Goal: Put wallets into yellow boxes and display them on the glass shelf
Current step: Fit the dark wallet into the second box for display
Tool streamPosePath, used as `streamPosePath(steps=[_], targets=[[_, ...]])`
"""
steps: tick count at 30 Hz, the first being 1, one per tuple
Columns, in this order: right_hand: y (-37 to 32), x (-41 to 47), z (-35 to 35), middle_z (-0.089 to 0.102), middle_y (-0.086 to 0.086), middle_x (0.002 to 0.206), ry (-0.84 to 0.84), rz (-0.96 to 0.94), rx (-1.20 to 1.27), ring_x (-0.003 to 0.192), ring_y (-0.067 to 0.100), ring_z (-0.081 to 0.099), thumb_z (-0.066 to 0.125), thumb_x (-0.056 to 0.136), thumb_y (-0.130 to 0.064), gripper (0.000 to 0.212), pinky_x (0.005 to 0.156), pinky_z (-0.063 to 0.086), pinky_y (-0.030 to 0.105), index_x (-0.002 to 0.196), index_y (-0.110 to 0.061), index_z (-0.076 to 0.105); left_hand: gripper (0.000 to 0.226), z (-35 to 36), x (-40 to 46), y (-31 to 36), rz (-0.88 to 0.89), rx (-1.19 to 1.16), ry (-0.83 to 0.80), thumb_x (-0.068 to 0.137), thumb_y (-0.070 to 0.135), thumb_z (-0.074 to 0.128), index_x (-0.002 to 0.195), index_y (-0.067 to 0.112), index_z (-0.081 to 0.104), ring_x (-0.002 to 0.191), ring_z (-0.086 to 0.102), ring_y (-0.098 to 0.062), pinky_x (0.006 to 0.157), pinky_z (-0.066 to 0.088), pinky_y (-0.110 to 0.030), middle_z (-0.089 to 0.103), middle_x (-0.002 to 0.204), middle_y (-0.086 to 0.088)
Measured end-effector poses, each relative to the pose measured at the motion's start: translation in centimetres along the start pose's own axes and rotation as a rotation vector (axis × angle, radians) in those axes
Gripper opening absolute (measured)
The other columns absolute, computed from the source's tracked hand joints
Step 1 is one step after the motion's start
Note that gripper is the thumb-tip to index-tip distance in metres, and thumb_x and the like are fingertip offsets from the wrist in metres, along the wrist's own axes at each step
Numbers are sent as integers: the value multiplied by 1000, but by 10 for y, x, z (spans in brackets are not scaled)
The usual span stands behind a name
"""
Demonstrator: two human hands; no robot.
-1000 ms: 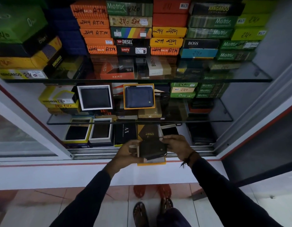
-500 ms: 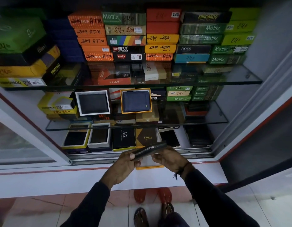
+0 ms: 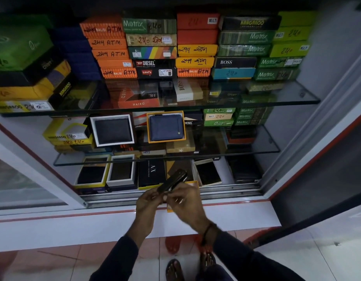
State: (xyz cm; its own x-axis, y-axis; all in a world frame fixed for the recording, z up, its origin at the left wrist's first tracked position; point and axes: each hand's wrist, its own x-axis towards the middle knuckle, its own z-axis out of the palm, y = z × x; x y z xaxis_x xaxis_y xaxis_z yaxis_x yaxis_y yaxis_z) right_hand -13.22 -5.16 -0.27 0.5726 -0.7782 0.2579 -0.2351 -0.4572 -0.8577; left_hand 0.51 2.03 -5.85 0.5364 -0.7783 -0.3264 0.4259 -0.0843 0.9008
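I hold a dark zip wallet (image 3: 173,180) edge-on, tilted up to the right, in front of the lowest level of the cabinet. My left hand (image 3: 148,201) grips its lower end. My right hand (image 3: 185,199) pinches it close by, fingers near the zip. Under my hands lies a yellow box (image 3: 192,183), mostly hidden, with only its edges showing. On the middle glass shelf (image 3: 256,150) a blue wallet in a yellow box (image 3: 166,126) stands propped up beside a dark wallet in a white box (image 3: 112,130).
Stacks of coloured wallet boxes (image 3: 195,47) fill the top glass shelf. Open boxes holding dark wallets (image 3: 106,172) and a black AX box (image 3: 152,172) sit on the cabinet floor. A sliding-door track (image 3: 226,191) and white ledge (image 3: 74,226) run below. My sandalled feet stand on tiles.
The wallet went from flat and facing me over the yellow box to turned edge-on and tilted. My hands closed together at its lower end. The camera dipped slightly.
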Motion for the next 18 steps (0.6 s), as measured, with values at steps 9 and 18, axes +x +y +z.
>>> streamPosePath(steps=[9, 18], targets=[[5, 12, -31, 75, -2, 78, 113, 316, 171, 73, 11, 69, 77, 80, -11, 7, 66, 57, 21, 86, -10, 80, 26, -14, -7, 8, -15, 94, -24, 78, -7, 77, 100, 6, 73, 107, 70, -39, 83, 56, -34, 81, 95, -8], [36, 35, -57, 65, 19, 102, -22, 838, 796, 93, 27, 61, 66, 88, -14, 25, 80, 51, 33, 106, 3, 69, 83, -5, -14, 28, -79, 3, -396, 51, 19, 97, 125, 1, 65, 118, 67, -33, 94, 59, -37, 73, 122, -16]])
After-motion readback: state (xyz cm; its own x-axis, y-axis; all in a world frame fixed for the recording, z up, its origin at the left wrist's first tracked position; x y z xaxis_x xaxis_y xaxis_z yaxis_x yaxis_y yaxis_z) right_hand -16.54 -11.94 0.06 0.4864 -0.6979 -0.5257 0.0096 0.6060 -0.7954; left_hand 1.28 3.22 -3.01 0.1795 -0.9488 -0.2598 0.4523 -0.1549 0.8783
